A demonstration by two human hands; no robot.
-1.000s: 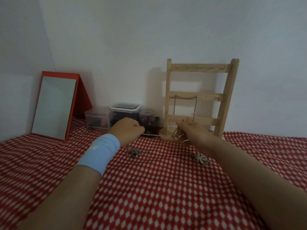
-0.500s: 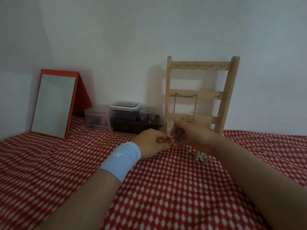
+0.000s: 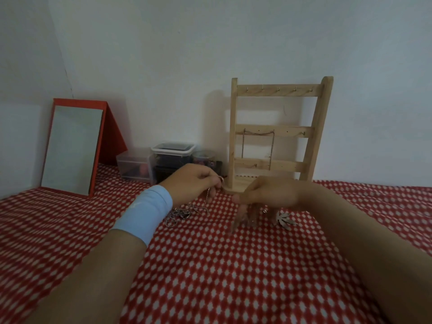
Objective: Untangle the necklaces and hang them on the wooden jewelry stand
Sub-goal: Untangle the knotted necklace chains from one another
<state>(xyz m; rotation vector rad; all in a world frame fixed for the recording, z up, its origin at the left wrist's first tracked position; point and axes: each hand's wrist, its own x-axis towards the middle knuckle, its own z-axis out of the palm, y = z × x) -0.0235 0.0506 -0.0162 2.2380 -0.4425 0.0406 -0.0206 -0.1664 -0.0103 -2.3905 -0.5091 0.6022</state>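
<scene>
The wooden jewelry stand [image 3: 275, 134] stands against the wall, and one chain [image 3: 257, 133] is draped over two hooks on its middle rail. My left hand [image 3: 196, 181], with a blue wristband, pinches a thin silver chain [image 3: 207, 197] just left of the stand's base. That chain runs down to a tangled heap of necklaces [image 3: 180, 213] on the cloth. My right hand [image 3: 264, 195] is blurred in front of the stand's base, its fingers pointing straight down at the cloth. A silver leaf-shaped pendant [image 3: 284, 219] lies right of those fingers.
A red-framed standing mirror [image 3: 72, 146] leans at the back left. Clear plastic boxes [image 3: 173, 160] and a small jar sit between the mirror and the stand. A red-and-white patterned cloth [image 3: 222, 265] covers the surface, with a white wall right behind.
My hands have come apart from the tangle they held together. The left one lifted a chain end up and left, the heap now lies on the cloth, and the right hand's fingers swung down.
</scene>
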